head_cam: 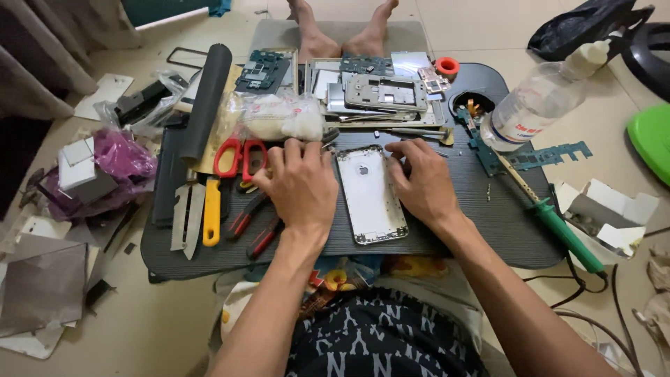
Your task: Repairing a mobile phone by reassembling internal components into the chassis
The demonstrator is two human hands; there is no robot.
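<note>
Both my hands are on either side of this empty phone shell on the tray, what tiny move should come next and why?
Probably pinch the phone shell by its top edge. The left hand and right hand flank it with fingertips near that end, neither grip closed on anything, and it lies flat and loose on the black tray.

Red-handled scissors [239,158] lay on the dark table [502,223], with a yellow-handled cutter [211,211] just below them and a black roll [206,102] leaning above. Circuit boards [262,70] and metal frames [386,91] crowded the far edge beside a small orange ring [447,66]. A clear plastic bottle [534,105] lay at the right, a green-handled soldering iron [562,234] trailing off the table's corner.
</note>
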